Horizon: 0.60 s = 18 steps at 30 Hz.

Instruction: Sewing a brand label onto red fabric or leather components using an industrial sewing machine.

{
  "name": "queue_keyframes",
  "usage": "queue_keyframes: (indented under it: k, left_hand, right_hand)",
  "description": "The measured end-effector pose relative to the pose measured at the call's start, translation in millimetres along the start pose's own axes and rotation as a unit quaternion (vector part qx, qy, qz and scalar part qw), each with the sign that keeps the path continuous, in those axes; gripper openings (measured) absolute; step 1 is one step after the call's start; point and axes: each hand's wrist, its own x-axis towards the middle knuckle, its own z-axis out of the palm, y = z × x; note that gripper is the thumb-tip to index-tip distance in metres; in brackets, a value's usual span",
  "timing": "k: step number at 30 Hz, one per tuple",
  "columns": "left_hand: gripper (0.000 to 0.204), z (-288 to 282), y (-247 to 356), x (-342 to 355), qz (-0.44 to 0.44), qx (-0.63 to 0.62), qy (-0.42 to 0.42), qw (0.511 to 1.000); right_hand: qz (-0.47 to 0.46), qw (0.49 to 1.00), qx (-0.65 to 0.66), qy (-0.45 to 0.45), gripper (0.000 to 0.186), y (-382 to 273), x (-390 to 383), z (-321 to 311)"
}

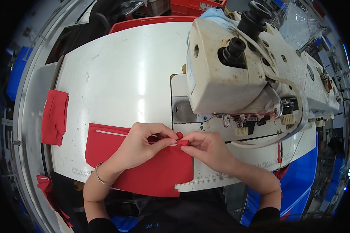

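Observation:
A red fabric piece (pixel 147 174) with a pale strip along its upper part lies on the white sewing table (pixel 105 70), in front of the machine. My left hand (pixel 144 145) is closed, thumb and fingertips pinching the folded edge of this fabric at its upper right. Just to its right, my right hand (pixel 208 149) pinches the same small folded end, the fingertips of both hands close together. An industrial sewing machine (pixel 221 77) stands at the back right, its presser area above and to the right of my right hand.
Folded red pieces (pixel 54 116) lie at the table's left side, and more red fabric (pixel 46 190) hangs at the lower left. A red crate (pixel 186 6) is behind the table. A blue bin (pixel 291 182) sits below at the right. A cable loops beside the machine.

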Motion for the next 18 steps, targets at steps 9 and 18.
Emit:
queue_keyframes:
  k: [9, 18]
  left_hand:
    - [0.014, 9.0, -3.3, -0.2, 0.176, 0.139, 0.038, 0.974]
    - [0.010, 24.1, -24.4, 8.1, 0.188, 0.076, 0.048, 0.978]
  right_hand:
    - [-0.031, 0.998, -0.046, 0.016, 0.016, -1.0, 1.2, -2.9]
    - [-0.061, 0.992, -0.080, 0.070, 0.010, 7.8, -7.7, -1.3]
